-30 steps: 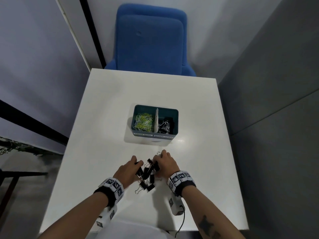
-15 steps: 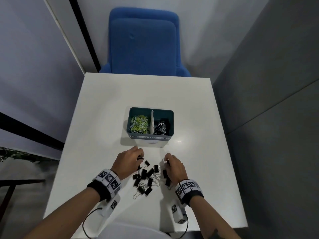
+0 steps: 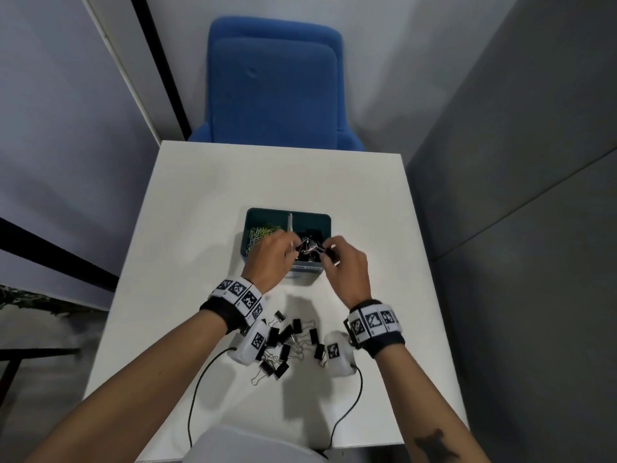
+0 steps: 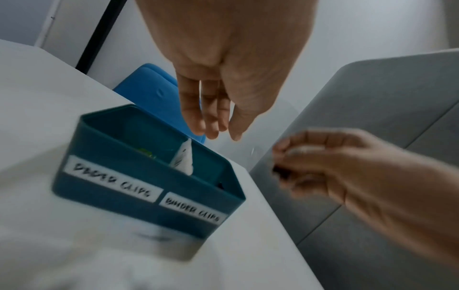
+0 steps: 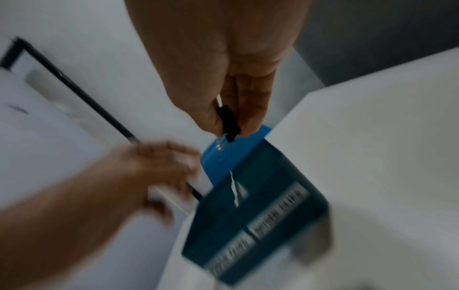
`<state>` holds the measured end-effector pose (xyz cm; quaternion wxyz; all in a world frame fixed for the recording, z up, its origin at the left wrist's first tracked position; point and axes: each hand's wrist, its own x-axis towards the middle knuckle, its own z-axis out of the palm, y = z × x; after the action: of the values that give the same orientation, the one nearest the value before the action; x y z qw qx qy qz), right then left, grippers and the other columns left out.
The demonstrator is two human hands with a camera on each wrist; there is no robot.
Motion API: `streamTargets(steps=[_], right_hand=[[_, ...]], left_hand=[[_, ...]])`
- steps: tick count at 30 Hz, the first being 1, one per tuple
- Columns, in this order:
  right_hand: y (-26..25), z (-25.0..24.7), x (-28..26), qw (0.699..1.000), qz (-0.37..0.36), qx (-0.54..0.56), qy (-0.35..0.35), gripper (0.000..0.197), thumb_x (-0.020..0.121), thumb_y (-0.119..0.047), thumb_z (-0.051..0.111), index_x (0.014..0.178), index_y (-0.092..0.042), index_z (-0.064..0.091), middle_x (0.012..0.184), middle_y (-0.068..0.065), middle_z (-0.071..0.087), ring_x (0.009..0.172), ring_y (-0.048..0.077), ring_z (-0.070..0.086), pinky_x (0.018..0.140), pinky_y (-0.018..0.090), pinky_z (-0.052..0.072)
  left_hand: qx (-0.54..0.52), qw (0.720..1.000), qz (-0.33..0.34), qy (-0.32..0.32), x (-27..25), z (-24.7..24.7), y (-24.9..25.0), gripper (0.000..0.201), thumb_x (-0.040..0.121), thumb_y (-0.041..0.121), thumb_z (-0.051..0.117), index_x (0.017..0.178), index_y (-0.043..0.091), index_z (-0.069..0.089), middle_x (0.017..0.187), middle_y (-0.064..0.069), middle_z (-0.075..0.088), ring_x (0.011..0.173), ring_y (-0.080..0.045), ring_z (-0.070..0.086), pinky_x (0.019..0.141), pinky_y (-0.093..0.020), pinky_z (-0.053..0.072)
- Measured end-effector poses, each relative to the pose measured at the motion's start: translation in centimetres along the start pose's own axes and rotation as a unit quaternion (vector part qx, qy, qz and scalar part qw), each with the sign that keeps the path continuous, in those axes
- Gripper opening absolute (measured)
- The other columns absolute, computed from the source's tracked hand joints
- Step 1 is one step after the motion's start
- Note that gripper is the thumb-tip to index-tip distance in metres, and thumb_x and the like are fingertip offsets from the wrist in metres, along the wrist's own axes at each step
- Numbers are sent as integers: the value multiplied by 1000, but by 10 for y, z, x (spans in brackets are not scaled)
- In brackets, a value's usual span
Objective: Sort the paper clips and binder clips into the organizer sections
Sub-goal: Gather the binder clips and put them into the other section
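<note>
Nearer the person than the organizer point(image 3: 248, 228), loose binder clips point(image 3: 287, 342) remain on the table point(image 3: 187, 208). Over its right section, the right hand point(image 3: 345, 265) pinches a black binder clip point(image 5: 228, 122); the left hand point(image 4: 223, 82) hangs slack-fingered, apparently empty. Drop-off step; next, release into that section.

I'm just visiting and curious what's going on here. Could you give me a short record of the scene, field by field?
organizer: teal box, two sections, on the white table
left section: green paper clips
right section: black binder clips
left hand: over the box, fingers relaxed
right hand: grip pinches a binder clip
unsorted: loose binder clips near the wrists
</note>
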<state>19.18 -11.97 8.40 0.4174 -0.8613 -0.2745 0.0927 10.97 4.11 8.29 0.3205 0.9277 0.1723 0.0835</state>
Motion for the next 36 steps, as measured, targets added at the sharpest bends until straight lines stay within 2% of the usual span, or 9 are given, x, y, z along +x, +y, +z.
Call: streamTargets(steps=[4, 7, 10, 14, 17, 20, 24, 30, 36], right_hand=[[-6, -9, 19, 997, 47, 12, -55, 42, 84, -27, 69, 122, -25, 53, 98, -3, 65, 83, 13, 63, 74, 24, 51], [11, -4, 0, 995, 37, -48, -74, 38, 86, -29, 67, 121, -24, 54, 100, -2, 66, 84, 14, 62, 74, 29, 51], [41, 9, -32, 970, 59, -156, -176, 43, 86, -33, 65, 125, -25, 51, 111, 2, 65, 92, 18, 62, 78, 33, 51], [72, 25, -74, 885, 106, -263, -370, 82, 75, -43, 76, 142, -27, 31, 129, 8, 44, 106, 29, 58, 87, 42, 51], [78, 38, -98, 870, 93, -277, -397, 99, 63, -26, 86, 140, -31, 25, 130, 10, 33, 100, 33, 58, 80, 43, 55], [77, 55, -112, 879, 63, -285, -377, 96, 65, -7, 80, 139, -30, 24, 133, 11, 28, 105, 34, 51, 78, 43, 54], [71, 74, -112, 905, 60, -260, -332, 66, 72, -5, 68, 128, -25, 38, 122, 7, 38, 108, 31, 47, 70, 39, 51], [69, 91, -107, 919, 51, -267, -287, 41, 82, -25, 64, 118, -19, 46, 113, 6, 52, 106, 30, 47, 63, 38, 46], [77, 92, -109, 935, 105, -242, -238, 39, 83, -16, 63, 118, -14, 47, 116, 11, 45, 100, 31, 48, 67, 40, 48]], left_hand=[[51, 994, -39, -86, -40, 14, -37, 14, 89, 20, 64, 103, 19, 65, 98, 2, 67, 82, -14, 63, 72, -31, 54], [126, 964, -91, -215, -70, 28, -65, 47, 89, 42, 61, 129, 22, 48, 125, -3, 56, 107, -20, 58, 83, -34, 50], [159, 926, -117, -323, -96, 40, -83, 83, 83, 68, 52, 149, 30, 19, 145, -6, 32, 128, -27, 36, 93, -41, 44], [206, 908, -67, -358, -123, 53, -77, 103, 73, 78, 52, 151, 38, -2, 159, -6, 5, 139, -30, 17, 95, -44, 44], [228, 908, -40, -348, -131, 65, -70, 113, 70, 64, 67, 151, 33, -5, 159, -8, 0, 138, -33, 16, 92, -44, 46], [220, 913, -39, -340, -128, 70, -66, 108, 71, 45, 74, 151, 32, 1, 156, -10, 7, 134, -33, 20, 86, -41, 47], [192, 929, -39, -315, -122, 75, -61, 89, 75, 29, 73, 148, 30, 22, 137, -4, 31, 118, -27, 39, 77, -38, 48], [133, 953, -47, -269, -123, 81, -60, 55, 76, 20, 70, 126, 20, 46, 113, -3, 41, 95, -25, 52, 66, -34, 42], [92, 968, -48, -228, -122, 74, -55, 39, 89, 21, 63, 125, 13, 53, 113, -8, 48, 86, -30, 59, 69, -34, 43]])
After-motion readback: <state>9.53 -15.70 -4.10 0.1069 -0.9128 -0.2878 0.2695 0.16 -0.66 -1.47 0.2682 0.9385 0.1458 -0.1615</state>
